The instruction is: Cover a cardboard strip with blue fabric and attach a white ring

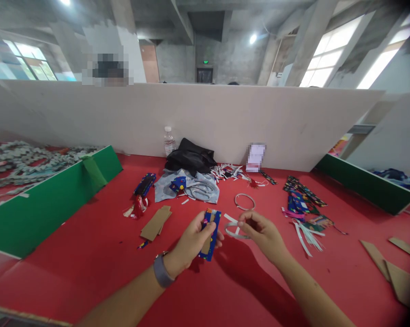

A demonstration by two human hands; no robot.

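My left hand (pixel 198 236) is closed around a small cardboard piece (pixel 207 245) edged with blue patterned fabric (pixel 212 236), thumb on its front face. To its right, my right hand (pixel 261 234) pinches thumb and forefinger together at the end of a narrow white strip (pixel 229 219). Just beyond those fingertips is a thin pale ring (pixel 234 235), partly hidden; whether the fingers touch it I cannot tell. A second ring (pixel 245 195) lies flat on the red table (pixel 198 295) farther back.
Brown cardboard pieces (pixel 155 222) lie at left, others (pixel 375 259) at far right. Patterned fabric strips (pixel 297 202) and white tassels (pixel 309 236) sit at right. Behind are a grey cloth (pixel 162 186), black bag (pixel 191 156), bottle (pixel 169 143) and phone (pixel 255 156). Green dividers (pixel 62 200) flank the table.
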